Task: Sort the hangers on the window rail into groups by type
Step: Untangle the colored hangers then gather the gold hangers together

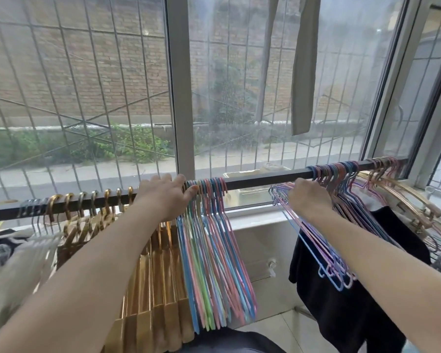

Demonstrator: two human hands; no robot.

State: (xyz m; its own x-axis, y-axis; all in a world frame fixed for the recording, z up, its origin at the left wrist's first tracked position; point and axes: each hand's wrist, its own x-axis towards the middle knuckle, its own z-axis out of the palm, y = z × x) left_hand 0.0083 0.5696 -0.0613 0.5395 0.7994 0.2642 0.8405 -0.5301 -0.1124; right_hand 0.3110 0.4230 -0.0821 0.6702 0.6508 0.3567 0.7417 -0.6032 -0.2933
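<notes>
Hangers crowd the dark window rail (252, 180) in clusters as I watch from the head camera. My left hand (163, 197) lies over the rail with fingers fairly straight, fingertips touching the hooks of the pastel plastic hangers (214, 250) that hang near the rail's middle; it grasps nothing that I can see. Just left of them hang the gold hangers (153, 289), and farther left a few silver wire hangers (36, 212). My right hand (308, 200) has its fingers curled around a bunch of thin pink, purple and blue hangers (323, 250), tilted below the rail. More coloured hangers (341, 174) and black cloth (341, 301) sit toward the right end.
</notes>
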